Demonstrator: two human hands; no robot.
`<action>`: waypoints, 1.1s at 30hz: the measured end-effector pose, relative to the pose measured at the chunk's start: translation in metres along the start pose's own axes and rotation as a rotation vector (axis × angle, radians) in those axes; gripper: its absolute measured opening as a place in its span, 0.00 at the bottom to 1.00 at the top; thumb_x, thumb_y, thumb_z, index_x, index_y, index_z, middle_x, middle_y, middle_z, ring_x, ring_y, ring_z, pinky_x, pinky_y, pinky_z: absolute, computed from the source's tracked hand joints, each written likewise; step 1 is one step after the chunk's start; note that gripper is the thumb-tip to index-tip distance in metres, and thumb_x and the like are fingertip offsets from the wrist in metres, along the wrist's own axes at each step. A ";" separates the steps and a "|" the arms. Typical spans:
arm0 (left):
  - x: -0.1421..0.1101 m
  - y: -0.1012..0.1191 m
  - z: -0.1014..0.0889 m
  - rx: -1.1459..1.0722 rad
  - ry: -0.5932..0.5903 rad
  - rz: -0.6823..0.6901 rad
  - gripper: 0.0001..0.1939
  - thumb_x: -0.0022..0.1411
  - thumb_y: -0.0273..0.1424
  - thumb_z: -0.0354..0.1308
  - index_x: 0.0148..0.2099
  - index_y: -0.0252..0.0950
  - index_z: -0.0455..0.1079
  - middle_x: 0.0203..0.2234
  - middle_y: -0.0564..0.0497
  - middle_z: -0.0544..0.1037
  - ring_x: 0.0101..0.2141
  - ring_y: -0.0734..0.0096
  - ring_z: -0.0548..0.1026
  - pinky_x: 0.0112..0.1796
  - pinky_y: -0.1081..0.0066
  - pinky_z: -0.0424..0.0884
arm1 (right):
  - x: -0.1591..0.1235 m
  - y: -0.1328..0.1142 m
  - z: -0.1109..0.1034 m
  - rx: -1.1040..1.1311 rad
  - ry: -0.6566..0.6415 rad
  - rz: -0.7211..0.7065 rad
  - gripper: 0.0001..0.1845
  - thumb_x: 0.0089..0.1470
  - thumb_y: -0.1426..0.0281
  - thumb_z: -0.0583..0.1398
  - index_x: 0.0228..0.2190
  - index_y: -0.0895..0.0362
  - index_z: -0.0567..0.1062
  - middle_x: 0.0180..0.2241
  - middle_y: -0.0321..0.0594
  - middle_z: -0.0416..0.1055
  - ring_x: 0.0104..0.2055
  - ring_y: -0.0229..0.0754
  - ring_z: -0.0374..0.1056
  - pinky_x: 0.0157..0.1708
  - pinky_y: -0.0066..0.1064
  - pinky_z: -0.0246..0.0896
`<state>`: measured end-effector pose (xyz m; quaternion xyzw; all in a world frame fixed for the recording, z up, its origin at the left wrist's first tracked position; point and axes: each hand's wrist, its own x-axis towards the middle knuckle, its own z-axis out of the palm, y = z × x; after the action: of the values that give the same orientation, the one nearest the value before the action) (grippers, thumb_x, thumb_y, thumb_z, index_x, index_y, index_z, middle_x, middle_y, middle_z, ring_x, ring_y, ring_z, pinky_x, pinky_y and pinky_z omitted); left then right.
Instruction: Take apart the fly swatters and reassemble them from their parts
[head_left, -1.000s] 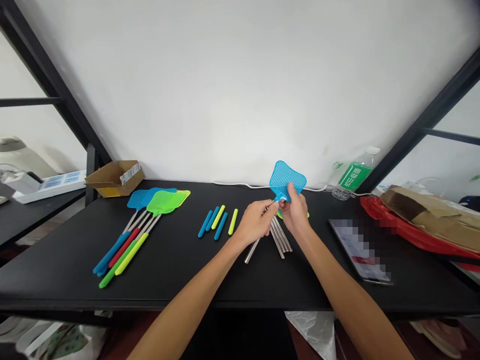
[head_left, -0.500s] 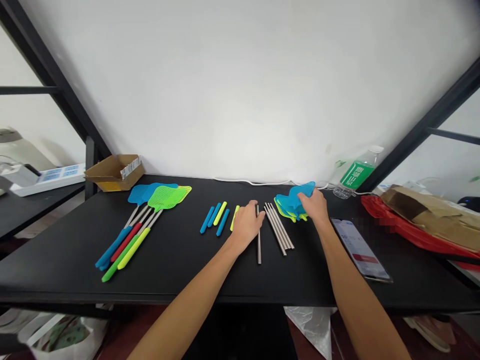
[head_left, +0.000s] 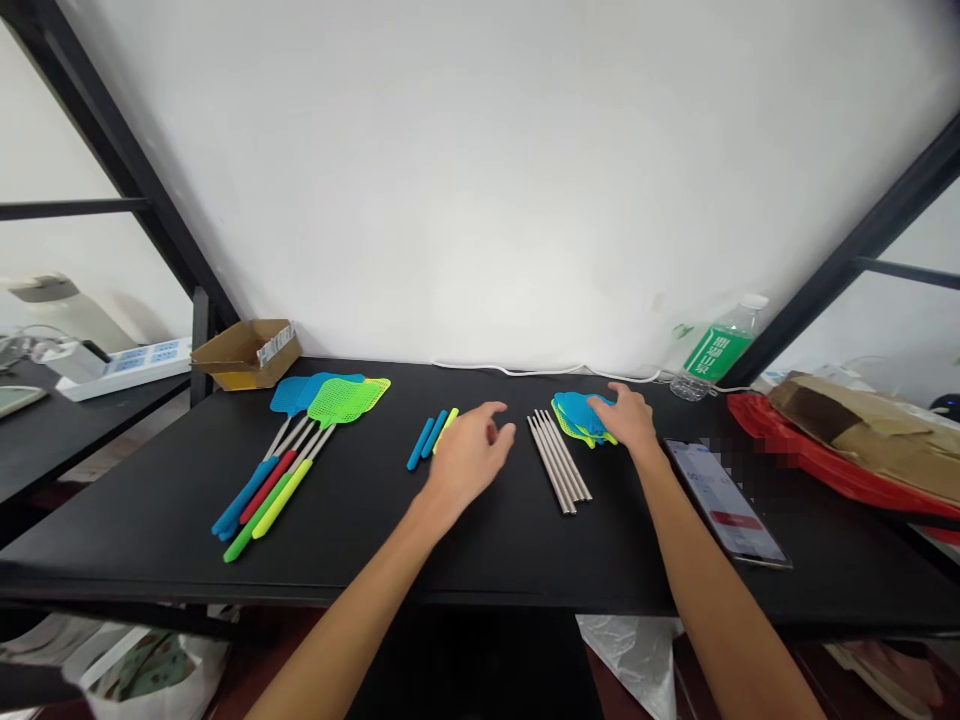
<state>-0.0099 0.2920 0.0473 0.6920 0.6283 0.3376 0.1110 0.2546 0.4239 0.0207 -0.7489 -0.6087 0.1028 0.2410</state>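
Note:
My left hand (head_left: 465, 455) hovers over the black table (head_left: 360, 540) with its fingers loosely apart and nothing in them. It partly covers a few blue and yellow-green handle grips (head_left: 426, 437). Several bare metal rods (head_left: 559, 462) lie side by side just right of it. My right hand (head_left: 628, 420) rests flat on a small pile of blue and yellow-green swatter heads (head_left: 576, 415) beyond the rods.
Several finished fly swatters (head_left: 300, 440) lie fanned out at the left, with a cardboard box (head_left: 244, 350) behind them. A phone (head_left: 724, 500) lies to the right. Further right are a green-labelled bottle (head_left: 716, 345) and a red bag under brown paper (head_left: 840, 440). A white cable (head_left: 525, 370) runs along the wall.
The blue swatter head that both hands held up now lies on the pile under my right hand. My left hand laid a rod down and moved left over the grips.

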 end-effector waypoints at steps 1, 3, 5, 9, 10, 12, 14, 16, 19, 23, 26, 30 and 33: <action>-0.011 -0.010 -0.017 0.039 0.042 -0.029 0.19 0.67 0.41 0.52 0.55 0.41 0.73 0.33 0.52 0.80 0.34 0.67 0.77 0.36 0.70 0.67 | -0.003 -0.003 0.000 -0.002 0.019 -0.018 0.37 0.53 0.54 0.56 0.60 0.59 0.66 0.58 0.60 0.65 0.60 0.66 0.61 0.53 0.50 0.59; -0.036 -0.037 -0.053 0.145 0.146 -0.129 0.19 0.66 0.42 0.52 0.53 0.42 0.73 0.34 0.52 0.80 0.32 0.68 0.76 0.34 0.71 0.66 | -0.009 -0.009 0.001 -0.007 0.059 -0.060 0.35 0.54 0.55 0.57 0.60 0.58 0.67 0.57 0.59 0.65 0.59 0.66 0.61 0.53 0.50 0.58; -0.062 -0.069 -0.085 0.298 0.214 -0.235 0.17 0.65 0.42 0.53 0.51 0.42 0.74 0.35 0.52 0.79 0.33 0.66 0.76 0.33 0.70 0.66 | -0.014 -0.014 0.002 -0.007 0.104 -0.100 0.33 0.54 0.56 0.57 0.58 0.58 0.68 0.57 0.57 0.66 0.59 0.65 0.62 0.54 0.50 0.58; -0.103 -0.114 -0.120 0.609 0.123 -0.433 0.15 0.63 0.44 0.55 0.44 0.41 0.74 0.40 0.49 0.79 0.39 0.56 0.76 0.32 0.67 0.65 | -0.023 -0.023 0.005 0.022 0.179 -0.167 0.30 0.55 0.59 0.57 0.57 0.57 0.69 0.56 0.55 0.67 0.58 0.63 0.62 0.53 0.49 0.59; -0.109 -0.119 -0.121 0.654 0.094 -0.420 0.16 0.64 0.44 0.54 0.46 0.41 0.74 0.41 0.48 0.78 0.40 0.55 0.75 0.32 0.66 0.65 | -0.025 -0.025 0.005 0.030 0.188 -0.178 0.30 0.55 0.59 0.58 0.57 0.57 0.69 0.56 0.55 0.67 0.57 0.63 0.62 0.53 0.49 0.59; -0.116 -0.122 -0.121 0.727 0.077 -0.384 0.17 0.67 0.43 0.51 0.50 0.40 0.71 0.43 0.46 0.77 0.40 0.54 0.75 0.33 0.65 0.65 | -0.028 -0.027 0.006 0.041 0.196 -0.194 0.30 0.54 0.60 0.58 0.57 0.58 0.69 0.55 0.55 0.68 0.56 0.63 0.63 0.52 0.48 0.60; -0.115 -0.121 -0.119 0.786 0.078 -0.393 0.19 0.68 0.42 0.49 0.55 0.39 0.69 0.45 0.43 0.76 0.38 0.54 0.76 0.32 0.65 0.65 | -0.030 -0.029 0.007 0.042 0.198 -0.202 0.30 0.54 0.61 0.58 0.57 0.58 0.70 0.55 0.55 0.68 0.55 0.63 0.64 0.51 0.48 0.60; -0.110 -0.119 -0.120 0.821 0.046 -0.438 0.20 0.69 0.42 0.47 0.56 0.38 0.68 0.45 0.42 0.75 0.38 0.52 0.76 0.31 0.65 0.65 | -0.031 -0.029 0.007 0.046 0.203 -0.203 0.29 0.55 0.61 0.57 0.56 0.58 0.70 0.54 0.54 0.68 0.55 0.62 0.64 0.51 0.47 0.60; -0.104 -0.121 -0.123 0.816 -0.026 -0.468 0.19 0.69 0.40 0.46 0.54 0.38 0.69 0.45 0.42 0.75 0.38 0.51 0.76 0.31 0.64 0.64 | -0.031 -0.029 0.006 0.059 0.211 -0.213 0.27 0.55 0.62 0.57 0.55 0.57 0.71 0.54 0.53 0.69 0.54 0.61 0.64 0.49 0.46 0.60; -0.103 -0.125 -0.126 0.784 -0.058 -0.460 0.17 0.69 0.38 0.46 0.53 0.39 0.70 0.46 0.44 0.76 0.40 0.52 0.76 0.32 0.65 0.65 | -0.031 -0.028 0.007 0.072 0.223 -0.240 0.25 0.55 0.62 0.57 0.53 0.56 0.72 0.53 0.52 0.69 0.53 0.59 0.64 0.49 0.45 0.60; -0.107 -0.124 -0.126 0.823 -0.024 -0.451 0.19 0.69 0.40 0.45 0.55 0.40 0.70 0.48 0.44 0.75 0.41 0.52 0.76 0.33 0.65 0.66 | -0.031 -0.028 0.008 0.074 0.220 -0.252 0.25 0.55 0.63 0.57 0.53 0.56 0.73 0.52 0.51 0.70 0.53 0.59 0.65 0.48 0.45 0.61; -0.111 -0.121 -0.125 0.884 -0.037 -0.410 0.20 0.70 0.39 0.44 0.53 0.37 0.71 0.46 0.42 0.74 0.41 0.52 0.76 0.35 0.64 0.68 | -0.032 -0.028 0.009 0.078 0.227 -0.266 0.24 0.55 0.63 0.57 0.52 0.55 0.73 0.51 0.50 0.70 0.51 0.58 0.65 0.48 0.44 0.61; -0.111 -0.118 -0.124 0.862 -0.038 -0.413 0.19 0.69 0.37 0.44 0.53 0.36 0.69 0.45 0.41 0.75 0.40 0.54 0.77 0.36 0.64 0.69 | -0.033 -0.028 0.009 0.087 0.233 -0.264 0.23 0.54 0.64 0.57 0.51 0.55 0.74 0.51 0.50 0.70 0.51 0.57 0.65 0.47 0.43 0.61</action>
<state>-0.1773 0.1753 0.0355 0.5418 0.8333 0.0043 -0.1101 0.2184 0.3984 0.0225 -0.6581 -0.6648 0.0091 0.3535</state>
